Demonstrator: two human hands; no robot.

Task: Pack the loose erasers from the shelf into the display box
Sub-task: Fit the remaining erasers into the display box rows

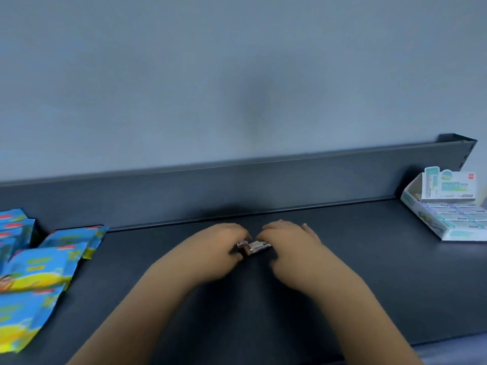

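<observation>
Loose erasers (254, 246) in pale wrappers lie in a small cluster on the dark shelf (369, 259), near its middle. My left hand (218, 246) curls round the left side of the cluster. My right hand (290, 242) curls round its right side, fingers over the erasers. Both hands hide most of the erasers, and the image is blurred there. The white and teal display box (432, 227) stands at the far right of the shelf, tilted open, with rows of wrapped erasers inside and a printed header card at its back.
Several blue and yellow packets (39, 264) lie spread over the shelf's left end. A low dark back rail (237, 185) runs along the shelf's rear below a grey wall. The shelf's front edge (448, 338) shows at the lower right.
</observation>
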